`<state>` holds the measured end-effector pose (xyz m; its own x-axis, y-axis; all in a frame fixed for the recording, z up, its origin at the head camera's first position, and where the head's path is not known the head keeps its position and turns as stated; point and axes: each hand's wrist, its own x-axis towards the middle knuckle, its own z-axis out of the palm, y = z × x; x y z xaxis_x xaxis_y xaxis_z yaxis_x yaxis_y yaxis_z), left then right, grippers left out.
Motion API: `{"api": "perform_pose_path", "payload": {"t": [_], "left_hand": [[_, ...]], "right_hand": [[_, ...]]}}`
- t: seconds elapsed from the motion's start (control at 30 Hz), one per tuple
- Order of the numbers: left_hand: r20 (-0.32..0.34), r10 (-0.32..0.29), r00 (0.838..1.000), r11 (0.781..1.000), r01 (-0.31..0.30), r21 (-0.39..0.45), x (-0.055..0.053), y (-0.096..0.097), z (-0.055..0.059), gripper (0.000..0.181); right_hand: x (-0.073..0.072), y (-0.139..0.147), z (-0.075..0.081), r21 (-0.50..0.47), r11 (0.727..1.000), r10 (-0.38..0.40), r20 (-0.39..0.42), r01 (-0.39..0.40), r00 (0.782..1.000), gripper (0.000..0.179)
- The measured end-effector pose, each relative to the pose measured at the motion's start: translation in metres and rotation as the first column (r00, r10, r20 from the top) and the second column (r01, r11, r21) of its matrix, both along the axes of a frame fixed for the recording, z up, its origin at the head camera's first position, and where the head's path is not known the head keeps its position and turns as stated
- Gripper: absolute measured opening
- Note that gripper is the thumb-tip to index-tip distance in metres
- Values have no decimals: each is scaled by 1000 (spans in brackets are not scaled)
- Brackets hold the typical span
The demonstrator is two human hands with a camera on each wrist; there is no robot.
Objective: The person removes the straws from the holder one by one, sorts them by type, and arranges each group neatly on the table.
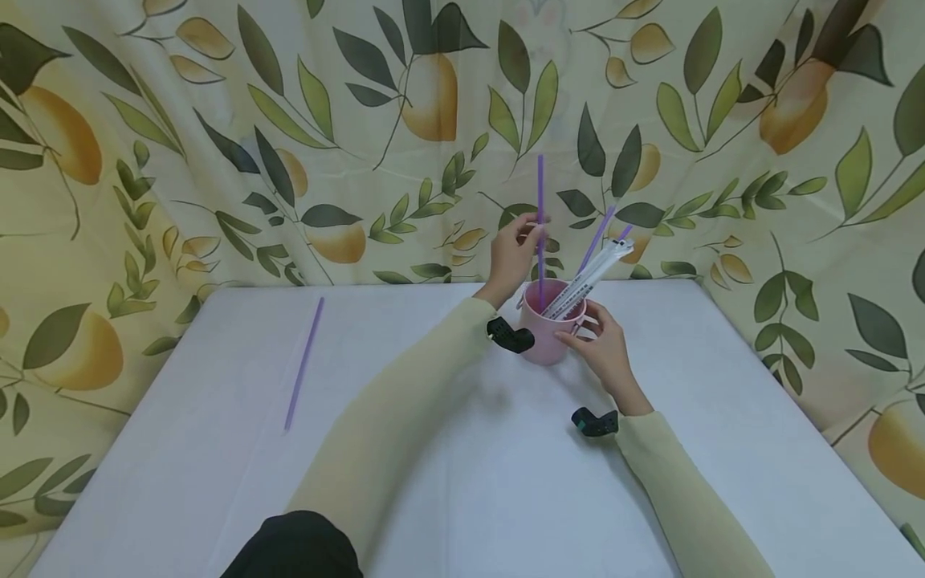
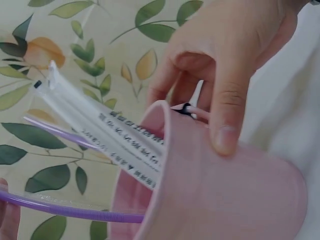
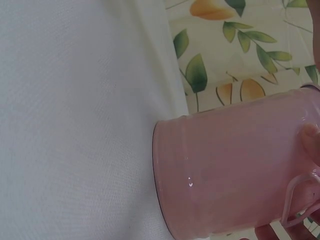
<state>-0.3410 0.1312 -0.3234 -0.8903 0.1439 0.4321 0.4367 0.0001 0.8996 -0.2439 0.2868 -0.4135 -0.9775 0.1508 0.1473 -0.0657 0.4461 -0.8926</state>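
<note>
A pink bucket stands on the white table. Between its thumb and fingers, my left hand pinches an upright purple straw, whose lower end is inside the bucket. The straw's ribbed section shows in the left wrist view. My right hand holds the bucket from the right side, thumb against its outer wall and fingers around the wire handle. White printed wrappers lean to the right out of the bucket, beside more purple straws. Their lower ends are hidden inside.
Another purple straw lies by itself on the left of the table. A curtain with leaves and fruit hangs right behind the table's far edge. Black wrist devices are strapped on both wrists.
</note>
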Motion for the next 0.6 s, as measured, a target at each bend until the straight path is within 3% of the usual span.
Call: {"api": "perform_pose_path", "payload": {"t": [0.23, 0.6], "left_hand": [[6, -10, 1000, 997, 9, 81, -3, -17, 18, 25], [130, -15, 991, 988, -6, 155, -2, -42, 44, 24]], "right_hand": [[-2, -1, 0, 3, 1000, -1, 8, 1, 1000, 75], [0, -2, 2, 14, 1000, -8, 23, 7, 1000, 78]]}}
